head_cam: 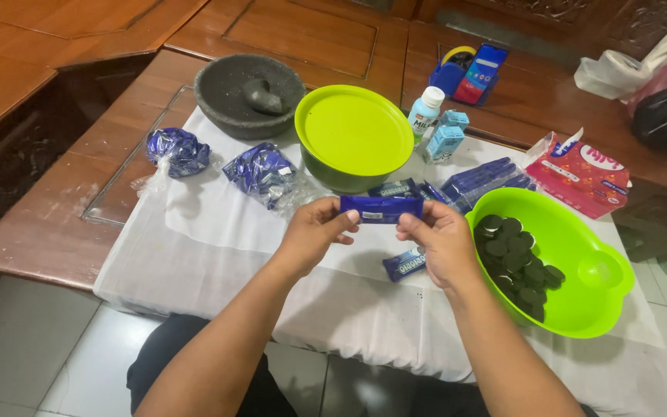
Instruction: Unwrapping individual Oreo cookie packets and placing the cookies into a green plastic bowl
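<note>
I grip a blue biscuit packet [380, 208] between both hands' fingers [343, 222], unopened. Dark biscuits [517, 259] part-fill the green bowl [580, 309]; more packets [480, 181] wait on the bench [218, 255].

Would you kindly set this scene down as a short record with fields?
Left hand: pinches the left end of a blue biscuit packet
Right hand: pinches the packet's right end
Packet: level, lifted above the white cloth
Right of hands: open green bowl holding dark round biscuits
Behind hands: lidded green bowl, more blue packets
Far left: stone mortar with its pestle, two crumpled blue wrapper bags
On cloth: one small blue packet
</note>
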